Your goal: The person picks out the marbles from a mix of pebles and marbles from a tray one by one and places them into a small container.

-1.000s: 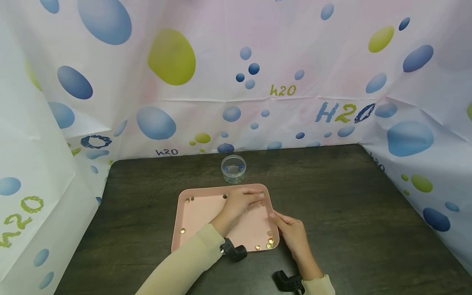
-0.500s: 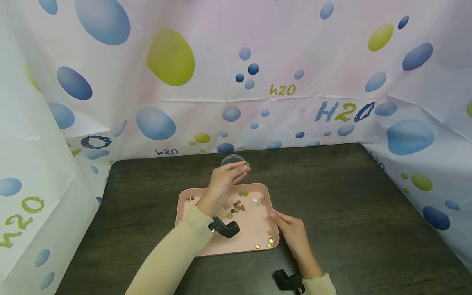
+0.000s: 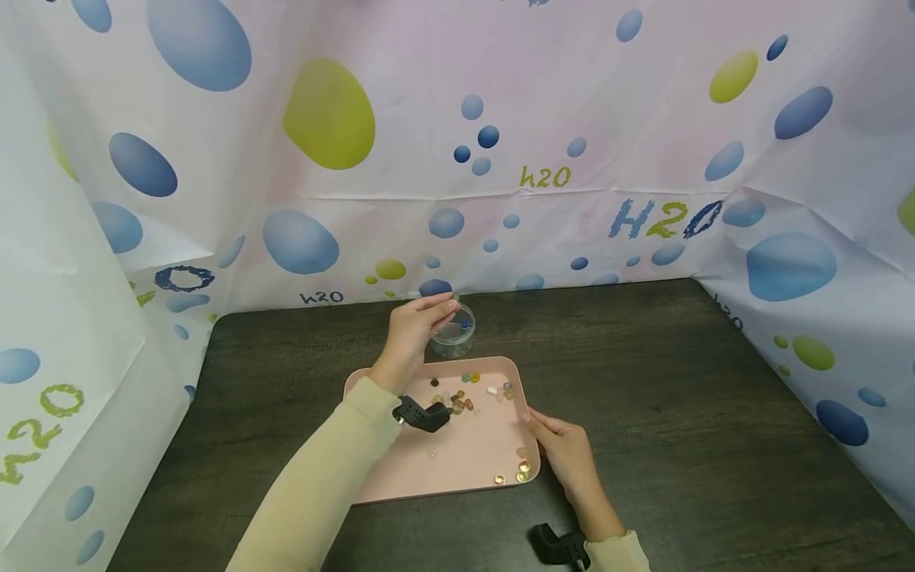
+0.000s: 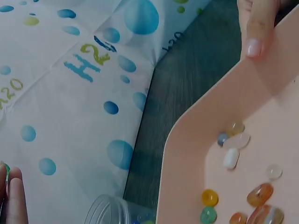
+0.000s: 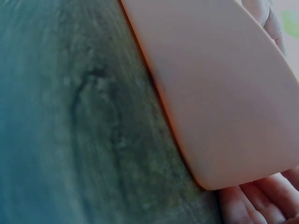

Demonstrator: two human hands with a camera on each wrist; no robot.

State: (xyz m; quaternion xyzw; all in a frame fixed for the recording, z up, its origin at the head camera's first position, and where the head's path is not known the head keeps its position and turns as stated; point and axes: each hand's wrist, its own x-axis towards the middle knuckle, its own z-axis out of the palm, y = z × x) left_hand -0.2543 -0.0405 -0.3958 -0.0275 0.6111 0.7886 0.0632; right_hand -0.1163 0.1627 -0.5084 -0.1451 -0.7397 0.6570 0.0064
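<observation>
My left hand point(image 3: 411, 342) is raised at the rim of a clear round jar point(image 3: 453, 346), pinching a small green bead point(image 4: 7, 171) between thumb and fingertips. Inside the jar a few blue and green pieces show. My right hand point(image 3: 569, 457) grips the right edge of a pink tray point(image 3: 472, 457), with the thumb point(image 4: 255, 45) over the rim and fingers point(image 5: 268, 198) under it. Polished stones and beads lie in the tray, among them a white bead point(image 4: 231, 158), a yellow bead point(image 4: 210, 198) and a brown stone point(image 4: 260, 194).
A dark wood-grain table point(image 3: 643, 413) bears the tray and jar. Behind it and at both sides hangs a white sheet point(image 3: 400, 183) with blue and green spots. Gold-coloured beads point(image 3: 523, 472) sit in the tray's near right corner. Each wrist wears a black camera mount.
My left hand has lifted the green bead from the tray's far right part and carried it up and left to the jar. The right hand keeps its grip on the tray edge.
</observation>
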